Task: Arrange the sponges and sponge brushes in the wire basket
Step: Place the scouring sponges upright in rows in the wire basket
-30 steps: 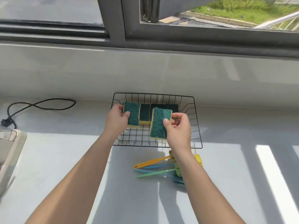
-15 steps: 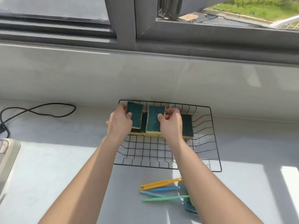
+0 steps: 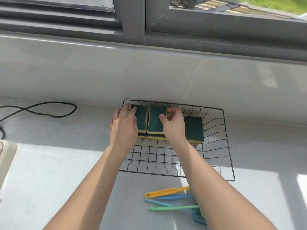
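Observation:
A black wire basket (image 3: 227, 146) stands on the grey counter against the wall. Several green-topped yellow sponges lie along its far side. My left hand (image 3: 123, 128) grips the leftmost sponge (image 3: 142, 118), which lies on top of another sponge. My right hand (image 3: 174, 125) pinches the sponge beside it (image 3: 155, 120), also stacked on a lower one. A further sponge (image 3: 194, 128) lies flat to the right. Sponge brushes lie on the counter in front of the basket: a yellow handle (image 3: 164, 192), blue handles (image 3: 174, 197) and a green handle (image 3: 172, 208); my right forearm hides their heads.
A black power cable (image 3: 49, 110) loops on the counter at the left. A beige appliance edge (image 3: 6, 156) sits at the far left. A window frame (image 3: 132, 22) and sill run above the wall behind the basket.
Both hands have lowered their sponges from tilted and raised down onto the sponges along the basket's far side. The camera moved closer and tilted down.

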Motion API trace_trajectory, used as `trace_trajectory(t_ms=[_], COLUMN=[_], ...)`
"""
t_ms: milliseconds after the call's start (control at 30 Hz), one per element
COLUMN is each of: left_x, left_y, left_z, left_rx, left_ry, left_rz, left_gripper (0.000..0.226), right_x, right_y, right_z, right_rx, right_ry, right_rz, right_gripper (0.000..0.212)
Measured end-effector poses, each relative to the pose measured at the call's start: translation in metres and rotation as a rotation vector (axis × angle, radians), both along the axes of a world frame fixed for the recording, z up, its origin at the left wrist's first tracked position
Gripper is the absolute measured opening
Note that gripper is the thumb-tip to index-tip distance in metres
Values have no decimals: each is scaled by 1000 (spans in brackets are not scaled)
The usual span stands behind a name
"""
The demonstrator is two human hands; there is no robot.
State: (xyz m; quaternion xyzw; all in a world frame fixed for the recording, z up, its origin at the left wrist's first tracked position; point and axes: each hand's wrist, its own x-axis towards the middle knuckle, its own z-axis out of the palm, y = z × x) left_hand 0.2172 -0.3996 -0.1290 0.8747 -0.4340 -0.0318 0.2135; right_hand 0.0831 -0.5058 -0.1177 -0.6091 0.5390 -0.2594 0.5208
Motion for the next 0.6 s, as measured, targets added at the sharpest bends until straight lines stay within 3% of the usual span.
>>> trace_trajectory(t_ms=[200,333,433,600], left_x=[1,0,-1,-2], left_y=[6,7,7,6], left_z=[-8,-8,-8,-6], left_rx=[95,120,143,177], left_ry=[-73,-120,-135,-147], left_rz=[-191,-218,-218,-220], left_gripper=[57,57,58,59], right_x=[0,-10,-18,-15], right_y=[7,16,21,24], right_z=[-1,-2,-6,-9], right_rx=[-90,-368,-441,-551], right_ry=[34,165,245,467], right_rz=[35,213,355,417], right_gripper=[37,46,56,61])
